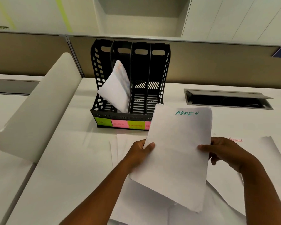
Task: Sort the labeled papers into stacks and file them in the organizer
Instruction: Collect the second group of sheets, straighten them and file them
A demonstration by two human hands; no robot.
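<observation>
The stack of papers marked ADMIN sits at centre right of the frame, lifted above the desk and tilted with its top edge toward the organizer. The left hand pinches the stack's left edge, thumb on the front face and fingers hidden behind the sheets. The right hand grips the right edge at about the same height, thumb across the front and fingers curled behind. Both forearms enter from the bottom of the frame and angle upward toward the stack, the left from lower centre, the right from the lower right corner. The black organizer stands upright at upper centre and has 4 compartments. 1 bundle of filed papers leans in the 2nd compartment from the left; the 2 right compartments show bare slatted floors, and the contents of the leftmost cannot be told. 4 sticky labels line the organizer's front base, alternating green and pink; the stack covers part of the rightmost. Loose sheets lie flat on the desk beneath the hands, and 1 sheet with red lettering lies at right, beyond the right hand.
</observation>
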